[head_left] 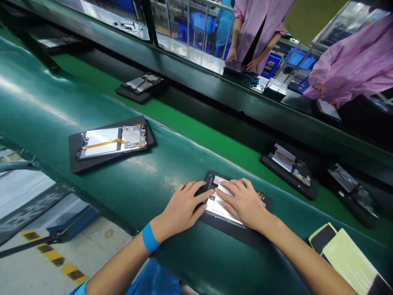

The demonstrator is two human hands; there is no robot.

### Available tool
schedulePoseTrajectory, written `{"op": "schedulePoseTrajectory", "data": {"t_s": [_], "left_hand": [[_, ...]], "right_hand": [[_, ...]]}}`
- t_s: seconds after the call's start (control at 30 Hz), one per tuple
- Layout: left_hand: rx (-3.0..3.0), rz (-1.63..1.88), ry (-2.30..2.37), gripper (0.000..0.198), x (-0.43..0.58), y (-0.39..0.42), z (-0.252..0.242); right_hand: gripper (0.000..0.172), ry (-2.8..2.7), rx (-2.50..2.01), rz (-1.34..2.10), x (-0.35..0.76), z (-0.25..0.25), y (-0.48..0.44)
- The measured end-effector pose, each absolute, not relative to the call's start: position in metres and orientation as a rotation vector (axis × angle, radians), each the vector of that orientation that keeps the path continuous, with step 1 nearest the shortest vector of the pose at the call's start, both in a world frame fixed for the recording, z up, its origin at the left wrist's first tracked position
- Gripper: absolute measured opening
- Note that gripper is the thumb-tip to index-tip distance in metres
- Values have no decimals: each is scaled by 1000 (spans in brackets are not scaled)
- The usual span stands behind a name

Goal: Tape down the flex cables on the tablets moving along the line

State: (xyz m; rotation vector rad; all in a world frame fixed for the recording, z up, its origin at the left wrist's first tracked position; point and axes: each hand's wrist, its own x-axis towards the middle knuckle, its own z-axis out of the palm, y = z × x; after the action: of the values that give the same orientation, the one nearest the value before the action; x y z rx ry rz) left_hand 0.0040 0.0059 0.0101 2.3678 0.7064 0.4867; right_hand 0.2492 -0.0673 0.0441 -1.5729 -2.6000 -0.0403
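My left hand [184,207] lies flat at the left end of the tablet [215,203], fingers spread and pointing right, their tips on its edge. My right hand [244,203] lies flat across the tablet's pale middle, fingers pointing left, so the two sets of fingertips nearly meet. Neither hand is clenched or wrapped round anything: both are released, palms down on the tablet. I cannot tell whether they press or only rest.

The tablet has its back off, with circuit parts showing at its right end. It sits in a black tray [233,234] on the dark green mat [61,102], right in front of me. A blue band [150,237] circles my left wrist.

Well apart to my left on the same mat, a second tablet [112,141] lies in its own tray, an orange ribbon across it. Beyond the mat runs a bright green belt [215,139] carrying another tablet [290,164]. Near my right forearm lie yellow-green sheets [346,256]. Across the belt stand two people in pink coats [254,24]; one has both hands on a dark device [235,65].
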Motion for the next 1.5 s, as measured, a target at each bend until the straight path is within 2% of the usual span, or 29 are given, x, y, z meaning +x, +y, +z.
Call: {"op": "schedulePoseTrajectory", "data": {"t_s": [0.1,0.2,0.3,0.47,0.57,0.87,1.27,1.5], "left_hand": [[1616,800,615,47,1,6,16],[889,961,437,51,7,1,27],[636,1048,399,52,16,-5,35],[923,1121,539,65,21,-15,34],[1122,1150,634,72,19,-21,30],[1189,1197,692,73,14,-35,23],[1091,1217,737,72,21,-28,27],[1090,1101,640,53,3,-12,17]], "right_hand": [[23,-2303,-1608,146,245,46,-71],[16,-1982,-1596,423,229,43,-74],[13,-1691,-1555,712,201,38,-75],[15,-1233,-1473,1046,154,33,-74],[13,-1078,-1443,1126,139,33,-74],[16,-884,-1433,1222,123,29,-79],[21,-1133,-1466,1036,136,27,-89],[16,-1887,-1442,1040,206,53,-68]]}}
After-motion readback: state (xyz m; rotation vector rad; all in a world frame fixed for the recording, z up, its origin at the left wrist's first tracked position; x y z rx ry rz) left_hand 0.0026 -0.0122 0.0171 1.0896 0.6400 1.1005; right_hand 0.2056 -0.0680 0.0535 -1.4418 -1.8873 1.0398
